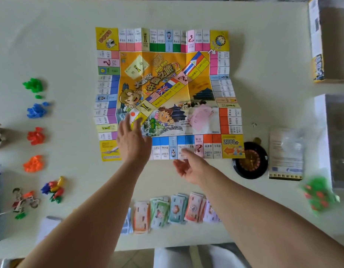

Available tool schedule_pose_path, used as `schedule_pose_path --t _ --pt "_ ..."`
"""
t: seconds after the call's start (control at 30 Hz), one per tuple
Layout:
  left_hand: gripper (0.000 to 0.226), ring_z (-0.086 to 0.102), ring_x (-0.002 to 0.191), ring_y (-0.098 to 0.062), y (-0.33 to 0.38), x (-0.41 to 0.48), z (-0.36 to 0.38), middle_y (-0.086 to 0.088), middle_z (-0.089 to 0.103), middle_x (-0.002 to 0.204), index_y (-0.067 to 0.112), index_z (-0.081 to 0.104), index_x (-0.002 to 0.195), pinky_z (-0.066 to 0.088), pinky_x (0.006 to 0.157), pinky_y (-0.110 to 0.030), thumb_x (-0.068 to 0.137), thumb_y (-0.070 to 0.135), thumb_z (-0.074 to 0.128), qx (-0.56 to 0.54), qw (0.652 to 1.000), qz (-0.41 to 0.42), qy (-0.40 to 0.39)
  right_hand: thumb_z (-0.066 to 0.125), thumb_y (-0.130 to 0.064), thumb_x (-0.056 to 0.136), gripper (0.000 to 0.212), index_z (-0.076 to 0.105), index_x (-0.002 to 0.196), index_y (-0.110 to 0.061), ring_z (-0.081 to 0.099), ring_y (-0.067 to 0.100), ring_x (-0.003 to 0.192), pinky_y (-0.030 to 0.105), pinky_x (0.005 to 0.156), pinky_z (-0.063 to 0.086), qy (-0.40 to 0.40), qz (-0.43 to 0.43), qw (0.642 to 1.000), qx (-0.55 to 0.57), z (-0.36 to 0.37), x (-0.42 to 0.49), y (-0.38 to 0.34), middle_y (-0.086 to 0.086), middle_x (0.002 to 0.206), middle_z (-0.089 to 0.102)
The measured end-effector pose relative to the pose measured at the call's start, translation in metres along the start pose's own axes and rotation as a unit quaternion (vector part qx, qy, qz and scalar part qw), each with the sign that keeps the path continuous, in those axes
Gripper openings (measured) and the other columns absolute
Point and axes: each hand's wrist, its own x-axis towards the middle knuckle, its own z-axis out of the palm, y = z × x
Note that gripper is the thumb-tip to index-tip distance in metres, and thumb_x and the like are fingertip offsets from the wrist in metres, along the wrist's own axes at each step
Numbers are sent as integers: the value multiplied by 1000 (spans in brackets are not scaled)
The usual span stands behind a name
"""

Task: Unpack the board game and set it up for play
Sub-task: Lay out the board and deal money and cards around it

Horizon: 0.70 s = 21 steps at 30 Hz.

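Observation:
A creased paper game board (163, 89) lies unfolded in the middle of the white table (264, 64). My left hand (132, 138) lies flat on the board's near left part, fingers straight. My right hand (188, 167) hovers at the board's near edge, palm turned up, fingers relaxed, holding nothing. Stacks of play money (167, 209) sit in a row by the table's front edge. Piles of small plastic pieces line the left side: green (33, 85), blue (36, 110), red (36, 135), orange (33, 163). A pink card stack (203, 118) rests on the board.
A black roulette wheel (250, 160) sits at the board's near right corner. Beside it lie a bagged card pack (286, 153) and a bag of green and red pieces (319, 194). The box halves (318, 41) stand at the right edge. Mixed pawns (54, 188) lie at the left.

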Motion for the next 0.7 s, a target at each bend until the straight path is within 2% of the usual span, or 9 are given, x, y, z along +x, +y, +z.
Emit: schedule_pose_path --t 0.13,0.2,0.23,0.33,0.37,0.43,0.5,0.57,0.7 --pt "68 4 148 -26 22 25 22 -2 7 161 30 19 151 13 119 -47 92 23 53 51 991 83 -88 49 -36 98 34 43 98 -3 65 25 61 24 51 48 -43 112 982 -148 -5 -3 -3 21 82 68" --pt "69 18 143 -28 26 35 30 -6 26 154 27 20 151 21 116 -45 91 24 54 69 992 65 -84 49 -29 97 27 52 99 -2 64 23 64 24 51 50 -47 50 954 -291 -5 -5 -14 17 81 67" --pt "69 25 138 -29 25 39 32 -8 36 147 25 21 150 25 113 -45 90 25 55 78 993 55 -71 50 -24 96 21 57 94 -4 62 21 64 26 54 50 -32 -38 929 -367 -3 -3 -21 13 77 66" --pt "64 21 139 -31 25 53 33 -12 30 148 25 27 148 24 113 -50 90 26 55 111 991 60 -53 53 -15 92 10 60 87 -10 58 17 71 27 67 50 69 -391 800 -450 7 8 -55 1 77 61" --pt "64 13 143 -32 24 60 34 -10 20 155 27 25 149 19 115 -54 91 29 53 116 990 63 -56 56 -15 91 8 61 96 -11 57 15 80 24 71 50 102 -486 737 -459 12 12 -69 -1 88 60" --pt "63 -4 147 -31 19 73 37 -3 -3 161 35 17 151 9 114 -61 96 39 47 113 988 59 -84 63 -18 88 35 55 122 -13 51 20 112 29 92 47 159 -576 601 -531 17 26 -96 6 124 54" --pt "61 -10 147 -31 11 84 44 0 -14 160 40 12 150 11 111 -67 97 49 41 99 988 43 -115 58 -33 91 64 31 147 -22 21 32 142 46 112 27 184 -512 527 -653 17 48 -115 11 158 18" --pt "58 -9 147 -32 5 88 53 0 -12 160 42 14 149 22 107 -69 97 51 38 75 988 26 -130 42 -46 97 71 1 153 -30 -4 35 147 54 117 13 177 -413 472 -759 13 69 -118 8 160 -15" --pt "45 16 141 -33 -1 83 63 -8 17 155 28 38 138 33 101 -62 96 44 42 102 992 28 -62 27 -53 99 72 -19 150 -29 -22 36 143 59 116 -2 146 -369 448 -801 0 93 -96 9 154 -32"
